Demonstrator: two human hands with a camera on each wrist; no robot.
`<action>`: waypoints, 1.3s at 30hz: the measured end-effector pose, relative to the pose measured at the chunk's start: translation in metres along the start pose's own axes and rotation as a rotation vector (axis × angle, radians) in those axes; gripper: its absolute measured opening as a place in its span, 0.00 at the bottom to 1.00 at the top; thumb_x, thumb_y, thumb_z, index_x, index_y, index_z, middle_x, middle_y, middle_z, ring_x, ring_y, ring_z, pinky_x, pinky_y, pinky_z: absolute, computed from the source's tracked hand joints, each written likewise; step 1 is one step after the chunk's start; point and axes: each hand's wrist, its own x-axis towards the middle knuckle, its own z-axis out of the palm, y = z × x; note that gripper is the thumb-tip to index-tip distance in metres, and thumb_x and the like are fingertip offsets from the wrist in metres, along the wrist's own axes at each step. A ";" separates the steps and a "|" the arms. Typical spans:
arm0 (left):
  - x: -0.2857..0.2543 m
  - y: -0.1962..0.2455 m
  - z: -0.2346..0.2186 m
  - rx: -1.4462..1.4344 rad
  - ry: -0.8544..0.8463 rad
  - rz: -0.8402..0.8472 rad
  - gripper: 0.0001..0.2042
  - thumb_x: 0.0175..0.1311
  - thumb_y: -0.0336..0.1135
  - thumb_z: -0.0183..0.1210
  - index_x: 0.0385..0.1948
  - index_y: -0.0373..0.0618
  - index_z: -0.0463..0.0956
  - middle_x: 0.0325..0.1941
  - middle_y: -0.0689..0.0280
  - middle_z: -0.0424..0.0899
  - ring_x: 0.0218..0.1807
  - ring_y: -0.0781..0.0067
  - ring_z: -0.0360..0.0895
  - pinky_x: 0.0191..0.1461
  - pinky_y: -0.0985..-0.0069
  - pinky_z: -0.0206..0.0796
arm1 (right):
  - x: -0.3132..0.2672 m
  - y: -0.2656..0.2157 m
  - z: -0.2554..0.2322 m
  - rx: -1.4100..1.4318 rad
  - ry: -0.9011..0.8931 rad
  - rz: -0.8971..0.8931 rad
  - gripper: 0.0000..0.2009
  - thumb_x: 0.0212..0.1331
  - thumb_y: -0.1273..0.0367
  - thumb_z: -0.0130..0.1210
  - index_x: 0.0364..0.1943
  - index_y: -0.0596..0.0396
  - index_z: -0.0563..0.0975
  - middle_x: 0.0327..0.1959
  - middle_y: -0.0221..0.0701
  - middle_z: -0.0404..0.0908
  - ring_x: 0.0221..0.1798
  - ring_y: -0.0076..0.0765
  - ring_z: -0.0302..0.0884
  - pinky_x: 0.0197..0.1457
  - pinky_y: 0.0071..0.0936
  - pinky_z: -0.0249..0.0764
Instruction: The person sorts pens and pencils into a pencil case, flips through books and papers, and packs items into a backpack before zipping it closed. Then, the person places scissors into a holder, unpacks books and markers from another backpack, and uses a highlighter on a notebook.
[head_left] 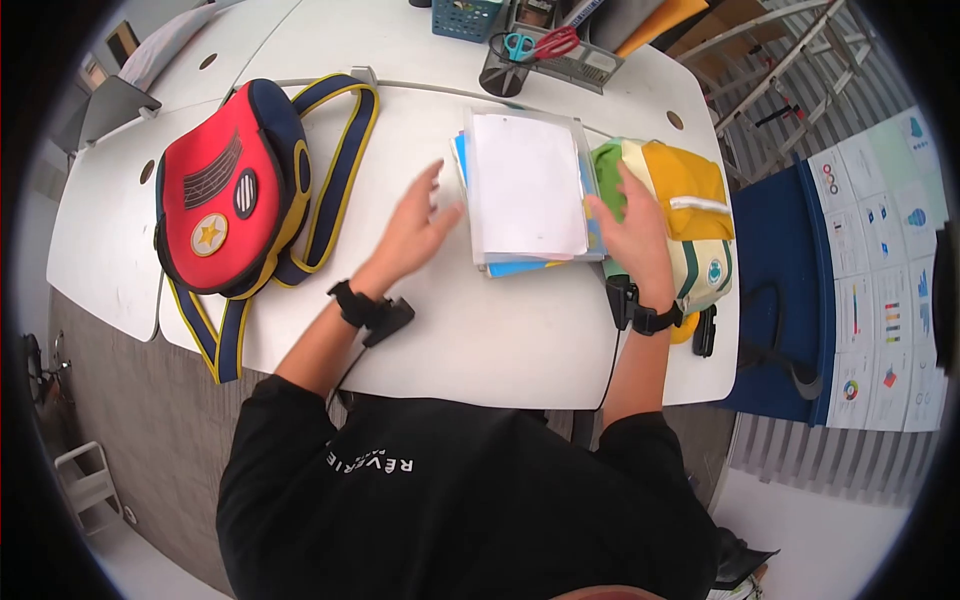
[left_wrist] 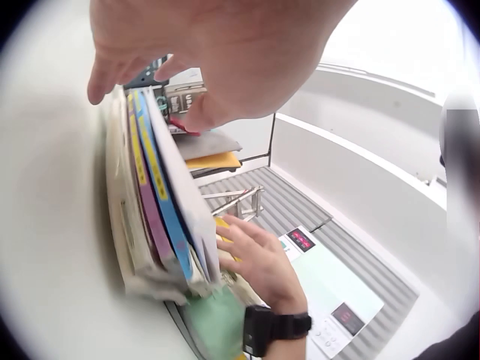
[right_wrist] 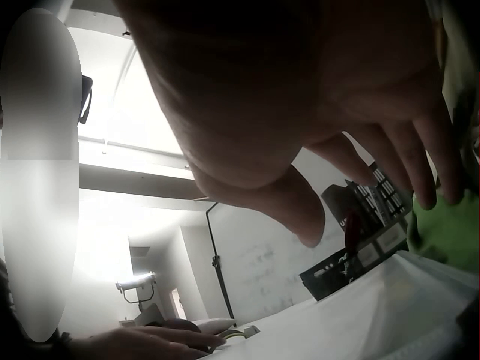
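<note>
A stack of books and folders lies on the white table, topped by a clear folder holding a white sheet (head_left: 528,185). In the left wrist view, blue and purple book spines (left_wrist: 161,202) with yellow labels show along the stack's side. Off the stack's left edge is my left hand (head_left: 410,235), thumb and fingers spread with nothing between them. At the right edge my right hand (head_left: 640,235) has its fingers extended, the thumb close by the folder's side. Partly behind that hand sits a cream, green and yellow bag (head_left: 690,190).
A red and navy backpack (head_left: 230,190) with yellow-edged straps lies at the left. Scissors (head_left: 518,46) stand in a black mesh cup (head_left: 502,78) at the back, near a blue-green basket (head_left: 467,20) and an organizer (head_left: 580,68). A blue chair (head_left: 775,270) stands to the right.
</note>
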 end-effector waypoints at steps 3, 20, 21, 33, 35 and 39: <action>-0.011 -0.010 0.018 -0.182 -0.060 -0.069 0.37 0.67 0.38 0.58 0.71 0.30 0.49 0.72 0.40 0.59 0.73 0.48 0.60 0.73 0.56 0.58 | 0.018 -0.015 0.016 0.027 -0.201 0.124 0.37 0.59 0.58 0.62 0.64 0.73 0.63 0.55 0.60 0.76 0.61 0.62 0.73 0.64 0.43 0.70; -0.014 0.001 0.015 -1.144 -0.092 -0.338 0.45 0.66 0.39 0.61 0.73 0.27 0.37 0.75 0.47 0.53 0.71 0.56 0.62 0.74 0.59 0.54 | 0.044 0.016 0.044 0.214 -0.393 0.154 0.47 0.51 0.52 0.68 0.70 0.66 0.60 0.61 0.56 0.74 0.64 0.54 0.73 0.67 0.38 0.68; -0.012 0.000 0.011 -1.197 -0.192 -0.318 0.44 0.66 0.39 0.62 0.72 0.25 0.39 0.72 0.49 0.57 0.70 0.59 0.64 0.73 0.61 0.56 | 0.045 0.016 0.044 0.220 -0.409 0.116 0.46 0.51 0.53 0.68 0.69 0.66 0.60 0.62 0.56 0.73 0.65 0.54 0.73 0.67 0.38 0.67; -0.015 0.005 -0.001 -0.757 0.063 -0.277 0.31 0.58 0.30 0.64 0.61 0.28 0.59 0.54 0.46 0.77 0.53 0.59 0.81 0.56 0.68 0.77 | 0.037 -0.021 0.045 0.505 -0.477 0.105 0.35 0.60 0.61 0.62 0.68 0.64 0.63 0.57 0.54 0.77 0.57 0.48 0.79 0.58 0.36 0.75; -0.010 0.004 -0.024 -0.730 0.082 -0.363 0.31 0.56 0.32 0.64 0.60 0.27 0.62 0.52 0.46 0.78 0.52 0.58 0.81 0.57 0.70 0.75 | 0.039 -0.013 0.050 0.718 -0.511 0.190 0.32 0.62 0.63 0.60 0.68 0.64 0.64 0.56 0.53 0.78 0.55 0.44 0.80 0.53 0.33 0.77; -0.006 -0.007 -0.055 -0.884 0.175 -0.325 0.29 0.56 0.34 0.63 0.58 0.26 0.66 0.51 0.49 0.79 0.50 0.61 0.80 0.56 0.69 0.73 | 0.047 0.004 0.063 0.889 -0.362 0.229 0.26 0.68 0.65 0.55 0.67 0.61 0.67 0.56 0.45 0.80 0.48 0.31 0.81 0.46 0.26 0.80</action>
